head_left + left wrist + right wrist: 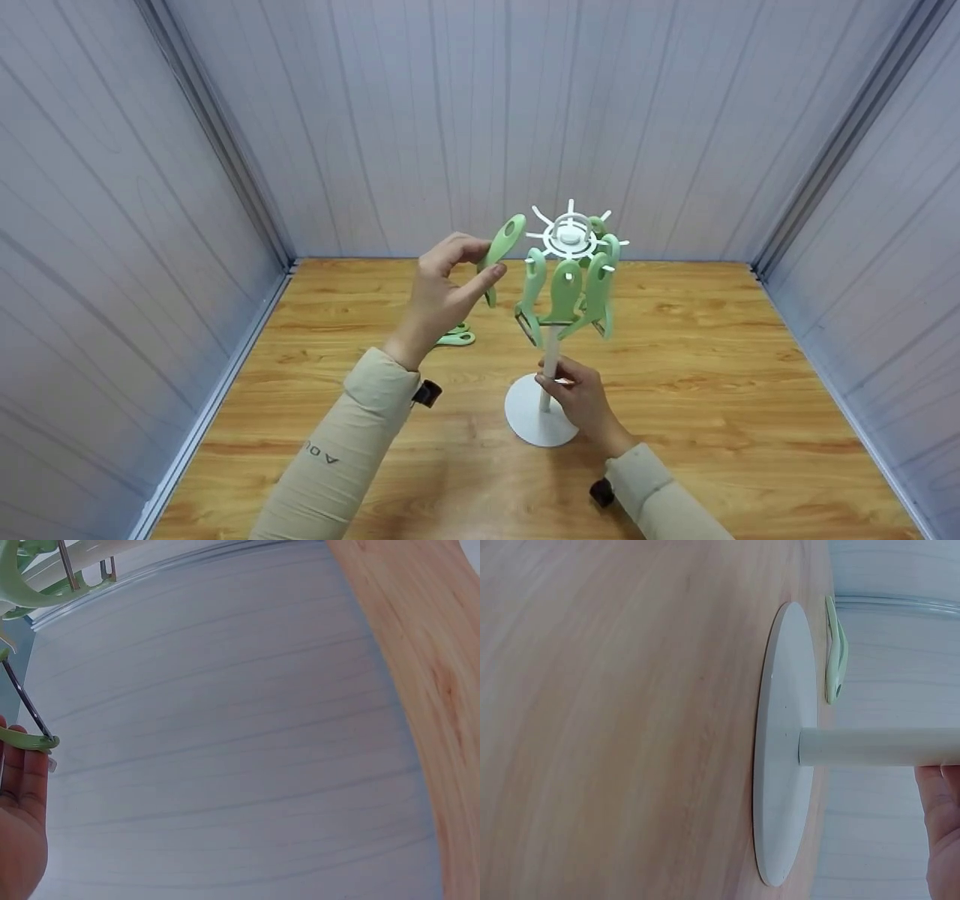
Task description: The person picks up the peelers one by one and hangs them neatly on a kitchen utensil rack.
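Observation:
A green vegetable peeler (505, 237) is pinched between the thumb and fingers of my left hand (450, 281), its holed handle end pointing up toward the rack. The left wrist view shows its blade end (28, 741) beside the fingers. My right hand (585, 397) grips the white pole (870, 747) of an upright rack above its round base (529, 420). Hooks radiate from the rack's top (570, 238). Several green peelers (566, 292) hang there by their handle holes, mostly on the near and right sides. Hooks at the left and back bear nothing.
More green peelers (456, 340) lie on the wooden table (337, 420), partly hidden behind the left forearm. Pale panel walls (375, 135) close off the table at the back and both sides. Black wrist cameras (427, 393) sit at both cuffs.

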A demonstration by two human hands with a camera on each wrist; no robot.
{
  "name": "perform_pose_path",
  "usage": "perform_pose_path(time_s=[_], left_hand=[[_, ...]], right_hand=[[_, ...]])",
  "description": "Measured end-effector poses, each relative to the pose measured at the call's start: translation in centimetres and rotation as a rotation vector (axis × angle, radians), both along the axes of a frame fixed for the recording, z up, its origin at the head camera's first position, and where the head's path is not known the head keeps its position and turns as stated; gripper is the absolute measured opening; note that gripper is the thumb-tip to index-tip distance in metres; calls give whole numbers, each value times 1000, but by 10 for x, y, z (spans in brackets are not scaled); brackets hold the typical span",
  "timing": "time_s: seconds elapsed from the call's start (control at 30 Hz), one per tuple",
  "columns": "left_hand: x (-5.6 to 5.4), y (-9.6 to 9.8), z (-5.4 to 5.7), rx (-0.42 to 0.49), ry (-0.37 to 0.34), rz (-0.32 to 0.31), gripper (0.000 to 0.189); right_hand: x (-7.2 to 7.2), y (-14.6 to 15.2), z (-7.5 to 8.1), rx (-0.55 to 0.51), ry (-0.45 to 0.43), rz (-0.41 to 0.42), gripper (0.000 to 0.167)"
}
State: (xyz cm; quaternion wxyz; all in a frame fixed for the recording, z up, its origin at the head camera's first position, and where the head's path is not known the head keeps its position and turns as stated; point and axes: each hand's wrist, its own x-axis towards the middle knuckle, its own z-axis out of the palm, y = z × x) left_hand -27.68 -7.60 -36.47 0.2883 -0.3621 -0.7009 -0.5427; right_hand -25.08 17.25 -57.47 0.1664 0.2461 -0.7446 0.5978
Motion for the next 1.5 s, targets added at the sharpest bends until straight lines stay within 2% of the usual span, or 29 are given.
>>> perform_pose_path(time_s=[0.27,0.63,0.8,0.93,1.2,1.5], left_hand=[[3,6,-3,-10,-6,-70,21],[8,13,-8,-23,36,-61,22],[13,17,-10,-42,61,-83,22],[16,21,-11,-65,76,-103,22],[17,21,-8,-78,57,-125,29],[16,11,-13,-97,55,-64,34]], right_hand=[[1,-3,3,-13,16,-4,14],[2,-3,4,7,-51,-28,12],[1,-3,4,25,-25,-40,12],[0,-2,2,17,-46,-40,12],[1,-2,3,-17,-55,-16,13],[2,-1,3,-23,-61,-29,13]])
